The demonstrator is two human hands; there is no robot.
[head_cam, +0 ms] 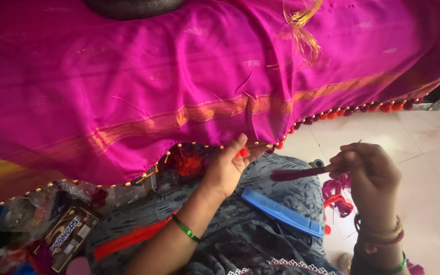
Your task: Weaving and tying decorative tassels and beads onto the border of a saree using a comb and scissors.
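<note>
A large magenta silk cloth (179, 76) with a gold band fills the upper part of the head view. Its lower edge (332, 114) carries a row of small red and gold bead tassels. My left hand (227, 165) pinches that edge near the middle, by a red tassel (242, 152). My right hand (370, 178) sits lower right, holding a thin needle and a bundle of magenta and red thread (334, 196). A dark reddish strand (296, 174) runs from it toward the left hand.
A blue comb (281, 212) lies on my grey patterned lap (281, 244). A dark box (70, 234), clear plastic bags (21, 209) and red thread scraps sit lower left. White tiled floor (429, 168) shows at right. Loose gold threads (301, 25) hang at top.
</note>
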